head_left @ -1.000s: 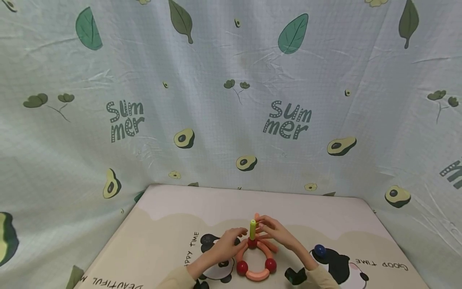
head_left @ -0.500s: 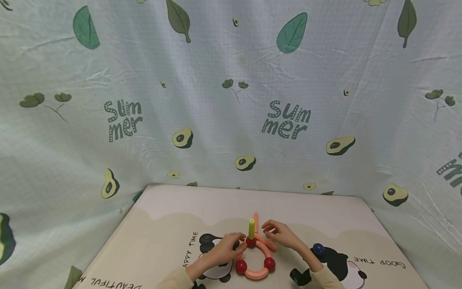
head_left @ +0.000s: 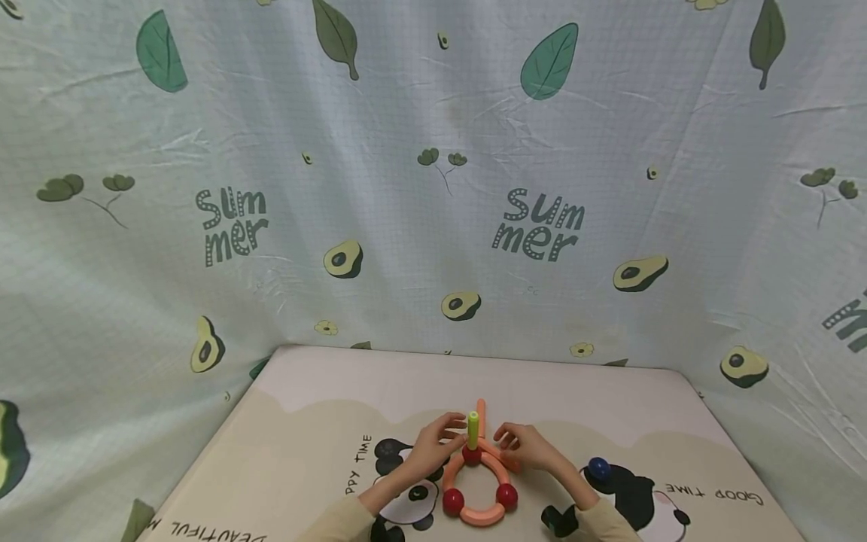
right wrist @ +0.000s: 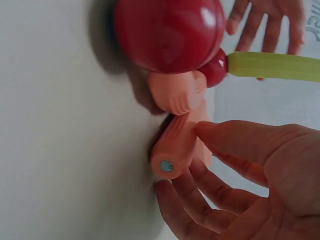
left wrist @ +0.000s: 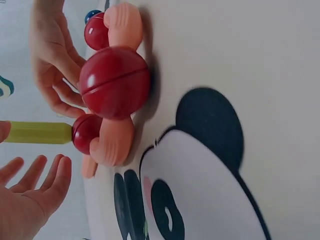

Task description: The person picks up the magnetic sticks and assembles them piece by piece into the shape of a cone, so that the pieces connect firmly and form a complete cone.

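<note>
A ring of curved orange sticks (head_left: 482,516) joined by red balls (head_left: 453,501) lies on the table. From its far red ball (left wrist: 86,134) a yellow-green stick (head_left: 473,430) stands upright. My left hand (head_left: 433,443) is beside this stick, fingers spread loosely; in the left wrist view one fingertip overlaps the stick's upper end, and contact cannot be told. My right hand (head_left: 531,448) pinches a straight orange stick (right wrist: 175,147) with a metal end, thumb on one side and fingers on the other. Another straight orange stick (head_left: 482,416) lies behind the ring.
A blue ball (head_left: 599,468) lies to the right, beyond my right forearm. A dark green piece (head_left: 558,519) is close to that forearm. The table mat (head_left: 325,421) has printed pandas and lettering, with a patterned curtain (head_left: 406,188) behind it.
My left hand has risen from the ring's left side toward the yellow-green stick. My right hand drew away from that stick to the right, then came down onto the orange stick.
</note>
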Demonstrator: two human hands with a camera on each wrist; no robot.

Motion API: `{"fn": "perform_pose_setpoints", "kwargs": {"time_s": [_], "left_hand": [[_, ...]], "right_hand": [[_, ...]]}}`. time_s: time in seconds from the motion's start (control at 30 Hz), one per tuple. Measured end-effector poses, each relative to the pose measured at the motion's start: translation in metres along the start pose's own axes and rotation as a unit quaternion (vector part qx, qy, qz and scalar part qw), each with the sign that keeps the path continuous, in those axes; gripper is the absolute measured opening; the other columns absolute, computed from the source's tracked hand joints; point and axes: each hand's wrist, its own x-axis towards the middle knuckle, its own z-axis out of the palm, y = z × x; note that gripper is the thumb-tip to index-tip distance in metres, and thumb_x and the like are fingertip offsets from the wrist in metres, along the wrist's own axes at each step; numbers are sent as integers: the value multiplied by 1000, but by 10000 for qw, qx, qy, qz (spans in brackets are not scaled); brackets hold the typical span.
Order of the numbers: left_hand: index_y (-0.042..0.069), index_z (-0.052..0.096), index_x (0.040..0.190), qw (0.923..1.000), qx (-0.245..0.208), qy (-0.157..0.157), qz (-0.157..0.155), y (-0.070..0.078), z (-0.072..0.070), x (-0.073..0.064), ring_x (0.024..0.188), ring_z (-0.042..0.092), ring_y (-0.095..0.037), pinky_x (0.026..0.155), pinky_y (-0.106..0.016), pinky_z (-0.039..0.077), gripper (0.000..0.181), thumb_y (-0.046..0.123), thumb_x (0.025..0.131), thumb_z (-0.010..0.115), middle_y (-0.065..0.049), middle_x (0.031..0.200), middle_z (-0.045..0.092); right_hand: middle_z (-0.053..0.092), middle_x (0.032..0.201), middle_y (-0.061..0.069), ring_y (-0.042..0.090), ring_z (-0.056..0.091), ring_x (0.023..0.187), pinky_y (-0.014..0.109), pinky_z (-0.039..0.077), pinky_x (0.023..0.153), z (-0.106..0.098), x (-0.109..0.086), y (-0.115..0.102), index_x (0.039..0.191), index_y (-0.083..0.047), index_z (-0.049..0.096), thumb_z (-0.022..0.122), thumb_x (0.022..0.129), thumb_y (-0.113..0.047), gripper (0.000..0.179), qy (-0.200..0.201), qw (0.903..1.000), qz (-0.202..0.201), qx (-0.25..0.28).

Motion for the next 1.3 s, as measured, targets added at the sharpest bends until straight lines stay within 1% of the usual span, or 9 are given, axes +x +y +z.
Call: {"fn": "perform_pose_setpoints", "kwargs": {"time_s": [0.13, 0.27, 0.4, 0.57, 0.73, 0.8, 0.87, 1.17, 1.3], "left_hand": [[4, 48, 121, 9992, -388, 9, -54, 0, 4, 4, 102, 57, -35, 81, -39, 49, 36, 18, 89, 53, -22, 117, 55], [4, 47, 124, 9959, -836, -14, -357, 1, 8, 7, 107, 54, -38, 85, -44, 46, 38, 17, 89, 54, -23, 119, 54], [4, 46, 125, 9911, -1156, -46, -660, 0, 10, 10, 107, 54, -39, 84, -47, 46, 39, 18, 89, 54, -26, 119, 53], [3, 45, 126, 9853, -1504, -198, -780, -3, 8, 12, 111, 51, -38, 86, -48, 45, 41, 22, 89, 53, -25, 121, 52], [3, 48, 123, 9776, -1873, -376, -889, -5, 6, 13, 114, 51, -35, 89, -47, 43, 40, 24, 90, 52, -23, 122, 53], [2, 48, 122, 9756, -1957, -432, -892, -5, 6, 14, 112, 52, -33, 90, -46, 43, 39, 25, 90, 52, -23, 121, 54], [2, 49, 122, 9757, -1963, -483, -849, -6, 5, 15, 111, 53, -32, 90, -45, 44, 38, 24, 90, 51, -23, 120, 54], [4, 50, 120, 9791, -1846, -559, -645, -8, 5, 16, 109, 54, -30, 89, -45, 44, 37, 25, 90, 52, -24, 118, 55], [2, 48, 121, 9809, -1771, -588, -541, -7, 4, 15, 109, 54, -31, 89, -46, 44, 39, 25, 90, 51, -25, 118, 54]], "right_hand": [[61, 84, 8, 17, 56, 75, 30, 48, 62, 2, 0, 0, 94, -2, 57, 61, 78, 0, 17, -9, 10000, 50, -49], [62, 86, 9, 19, 58, 76, 32, 49, 63, 3, 1, -4, 95, -1, 57, 61, 77, 0, 18, -44, 9999, 121, 60], [62, 89, 9, 20, 59, 77, 32, 50, 62, 4, 1, -6, 95, -2, 57, 62, 75, 0, 20, -130, 9998, 155, 62], [62, 89, 11, 21, 58, 78, 36, 50, 64, 5, 0, -7, 94, -2, 56, 63, 74, 1, 21, -145, 9999, -21, -67], [62, 89, 10, 19, 58, 76, 34, 49, 63, 7, 0, -6, 94, -3, 57, 63, 74, 0, 21, -129, 9998, -41, -147], [62, 90, 10, 19, 58, 76, 33, 49, 62, 6, 0, -6, 95, -3, 57, 63, 74, -1, 21, -139, 9998, -15, -115], [61, 90, 10, 19, 58, 77, 33, 50, 62, 6, 0, -8, 95, -3, 57, 63, 75, -1, 21, -163, 9998, 36, -93], [61, 87, 9, 19, 57, 76, 33, 50, 60, 4, 0, -4, 96, -3, 57, 65, 75, -3, 23, -249, 9995, 209, -64], [61, 85, 8, 18, 56, 75, 33, 49, 60, 3, -1, -3, 95, -3, 57, 67, 72, -4, 25, -246, 9992, 252, -208]]}}
